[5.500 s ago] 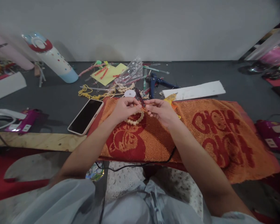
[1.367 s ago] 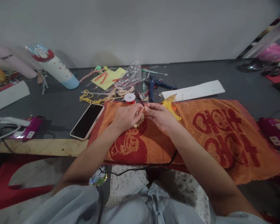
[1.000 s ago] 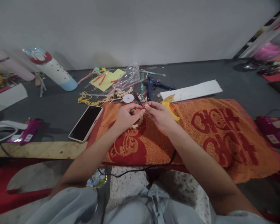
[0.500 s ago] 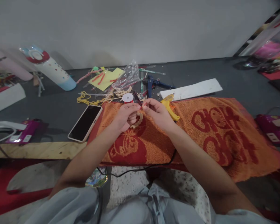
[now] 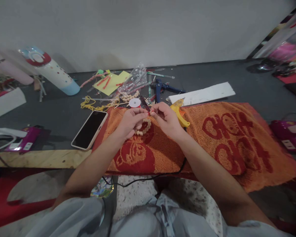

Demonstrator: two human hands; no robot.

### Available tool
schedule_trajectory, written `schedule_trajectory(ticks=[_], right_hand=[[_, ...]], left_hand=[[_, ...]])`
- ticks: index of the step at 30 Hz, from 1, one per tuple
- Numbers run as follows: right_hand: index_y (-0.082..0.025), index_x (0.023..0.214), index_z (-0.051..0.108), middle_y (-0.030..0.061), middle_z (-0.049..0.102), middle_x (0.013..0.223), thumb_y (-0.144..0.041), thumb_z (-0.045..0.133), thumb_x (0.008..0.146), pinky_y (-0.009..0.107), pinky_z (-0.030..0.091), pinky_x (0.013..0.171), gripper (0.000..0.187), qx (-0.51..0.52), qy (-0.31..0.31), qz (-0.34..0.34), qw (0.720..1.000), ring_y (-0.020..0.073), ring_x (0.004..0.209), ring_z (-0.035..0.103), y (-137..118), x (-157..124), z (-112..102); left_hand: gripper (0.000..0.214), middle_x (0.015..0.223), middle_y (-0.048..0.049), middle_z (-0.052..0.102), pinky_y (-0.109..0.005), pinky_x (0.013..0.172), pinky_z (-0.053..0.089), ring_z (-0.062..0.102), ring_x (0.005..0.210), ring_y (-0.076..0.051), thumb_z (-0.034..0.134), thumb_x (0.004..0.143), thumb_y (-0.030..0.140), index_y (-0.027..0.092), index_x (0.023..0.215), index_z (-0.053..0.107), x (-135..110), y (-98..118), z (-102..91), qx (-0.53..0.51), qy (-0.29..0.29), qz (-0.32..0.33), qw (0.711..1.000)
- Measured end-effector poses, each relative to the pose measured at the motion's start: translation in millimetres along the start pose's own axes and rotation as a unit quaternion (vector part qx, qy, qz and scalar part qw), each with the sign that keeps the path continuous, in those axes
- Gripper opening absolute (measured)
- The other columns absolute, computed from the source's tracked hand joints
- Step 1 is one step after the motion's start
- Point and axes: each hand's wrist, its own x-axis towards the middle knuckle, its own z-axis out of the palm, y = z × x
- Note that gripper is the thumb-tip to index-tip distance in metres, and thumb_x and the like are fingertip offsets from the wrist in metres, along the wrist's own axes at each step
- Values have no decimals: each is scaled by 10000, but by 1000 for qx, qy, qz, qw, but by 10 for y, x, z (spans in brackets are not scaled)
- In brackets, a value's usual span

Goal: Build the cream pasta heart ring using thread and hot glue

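Note:
My left hand and my right hand meet fingertip to fingertip above an orange and red towel. Both pinch the ends of a small loop of pale beads, which hangs between them. The fingers of each hand are curled tight. A thin red bit shows at the pinch point; I cannot make out what it is. A yellow glue gun lies just right of my right hand, and a red and white spool sits just beyond my left hand.
A phone lies face up left of the towel. Behind it are yellow cord, a clear plastic bag, blue pliers, a white strip and a spotted bottle. A black cable crosses the towel's near edge.
The bead loop has been lifted and turned between my fingertips, from bunched under my left hand to hanging open. Both hands have shifted slightly away from me.

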Motion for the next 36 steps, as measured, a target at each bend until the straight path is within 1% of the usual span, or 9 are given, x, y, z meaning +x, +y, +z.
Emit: schedule_trajectory(ticks=[3, 5, 9, 13, 17, 19, 27, 33, 36], right_hand=[[-223, 827, 539, 11, 543, 785, -213, 542, 905, 320, 396, 708, 78, -11, 2, -4, 1000, 167, 775, 492, -12, -2, -3], [-221, 827, 545, 13, 546, 791, -203, 545, 907, 319, 392, 705, 82, -18, 4, -11, 1000, 166, 772, 493, -17, -5, -4], [-216, 824, 559, 16, 544, 798, -176, 545, 907, 317, 383, 710, 93, -33, 6, -27, 999, 167, 782, 492, -17, -11, -5], [-217, 822, 564, 19, 543, 806, -175, 539, 910, 321, 387, 728, 100, -38, 8, -26, 999, 171, 802, 491, -16, -13, -6], [-220, 834, 555, 16, 546, 799, -204, 549, 906, 324, 397, 726, 73, -22, -4, -5, 1000, 172, 795, 497, -9, -8, -7], [-220, 839, 551, 15, 546, 804, -220, 550, 904, 326, 403, 733, 65, -14, -7, 5, 1000, 171, 792, 501, 2, -7, -5], [-221, 842, 546, 22, 563, 831, -269, 549, 889, 343, 422, 769, 67, 33, -4, 57, 998, 174, 807, 515, 47, -7, 16], [-214, 835, 547, 17, 555, 802, -289, 550, 872, 326, 428, 735, 84, 54, -15, 92, 994, 167, 796, 504, 39, 7, 16], [-212, 834, 548, 17, 556, 798, -310, 559, 867, 322, 428, 721, 104, 65, -14, 99, 993, 165, 778, 504, 44, 6, 21]], left_hand=[[310, 442, 105, 443, -183, 358, 112, 213, 318, 15, 803, 555, 292, 128, 720, 599, -2, -2, 12, 16, 13, 12, 1000], [296, 458, 98, 463, -191, 357, 124, 233, 316, 12, 792, 565, 288, 129, 728, 604, -1, -5, 15, 26, 22, 13, 999], [269, 459, 102, 444, -190, 368, 125, 228, 319, 14, 774, 583, 271, 128, 734, 604, 5, -9, 3, 37, 27, 2, 999], [244, 439, 107, 419, -182, 370, 112, 205, 320, 14, 750, 599, 264, 135, 732, 591, 6, -6, -2, 40, 20, -3, 999], [179, 392, 137, 293, -172, 370, 88, 144, 322, 7, 690, 630, 237, 170, 684, 533, 1, 16, 18, 42, 19, -23, 999], [165, 388, 140, 260, -171, 371, 79, 128, 325, 3, 665, 638, 232, 182, 671, 512, -2, 30, 23, 44, 15, -34, 998], [255, 431, 128, 313, -186, 368, 89, 170, 335, 4, 758, 609, 292, 166, 708, 560, -20, 34, -4, 60, -18, -20, 998], [254, 435, 134, 267, -174, 384, 75, 141, 348, 2, 734, 676, 316, 177, 700, 522, -16, 23, 8, 56, -30, -42, 997], [264, 435, 135, 272, -168, 378, 85, 151, 350, 1, 740, 665, 323, 172, 718, 529, -16, 18, 11, 61, -31, -41, 997]])
